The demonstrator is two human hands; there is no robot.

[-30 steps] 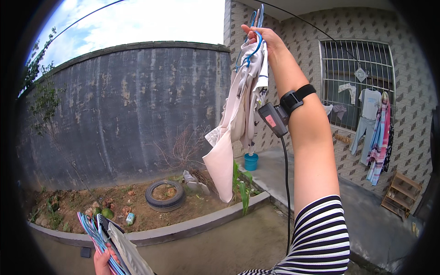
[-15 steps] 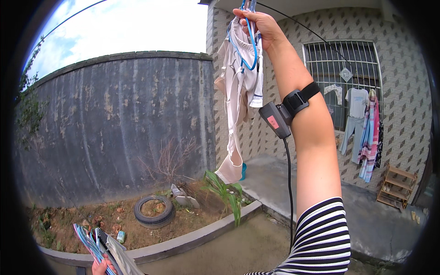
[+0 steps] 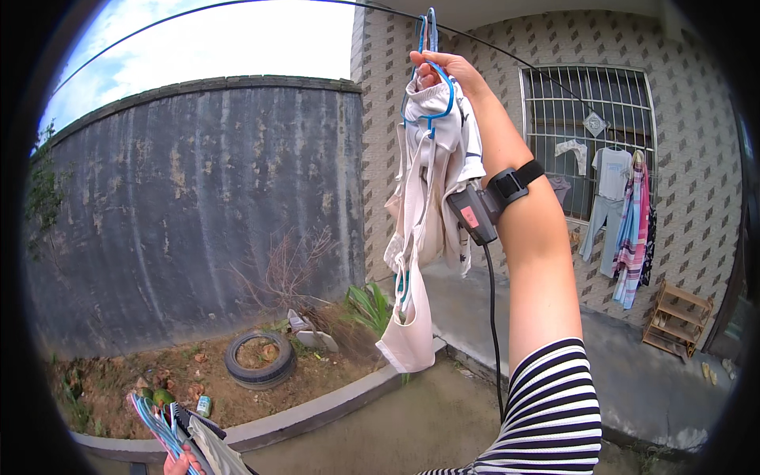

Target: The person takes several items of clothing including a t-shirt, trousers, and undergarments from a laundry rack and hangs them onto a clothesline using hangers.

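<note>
Blue plastic hanger (image 3: 431, 79) with soft pale cloth (image 3: 423, 229) hangs on the thin wire line (image 3: 507, 55); raised right hand (image 3: 443, 67) grips it. Left hand (image 3: 180, 461) holds thin hangers (image 3: 158, 423).

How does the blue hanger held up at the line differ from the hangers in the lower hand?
The blue hanger is single, raised to the clothesline by the right hand, and carries pale garments. The bunch of hangers sits low at the frame's bottom edge in the left hand, several together, fanned out and tilted, mostly bare, beside a striped cloth. Both look like thin blue hangers.
</note>
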